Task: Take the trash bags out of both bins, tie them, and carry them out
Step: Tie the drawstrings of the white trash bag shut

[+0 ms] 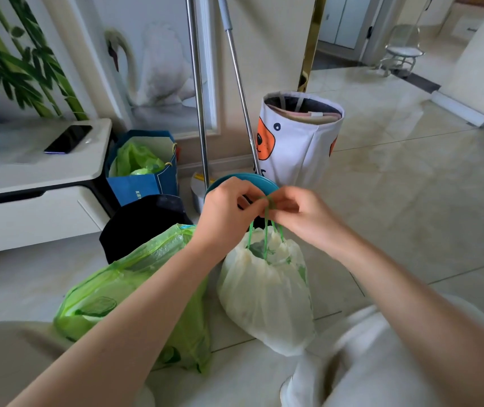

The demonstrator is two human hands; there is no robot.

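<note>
A pale white trash bag (pixel 265 301) hangs just above the floor from its green drawstrings (pixel 265 230). My left hand (pixel 229 210) and my right hand (pixel 296 212) pinch those strings together above the bag's gathered mouth, fingers closed on them. A green trash bag (pixel 123 292) lies on the floor to the left, partly under my left forearm, its mouth loose. Behind it stands a black bin (pixel 141 221). A teal bin (pixel 242 183) shows behind my hands, mostly hidden.
A white fabric basket with an orange face (pixel 296 142) stands behind the teal bin. Two metal poles (pixel 201 113) lean on the wall. A blue paper bag (pixel 144 168) sits beside a low white cabinet (pixel 29 177) with a phone (pixel 69 138). Tiled floor extends right.
</note>
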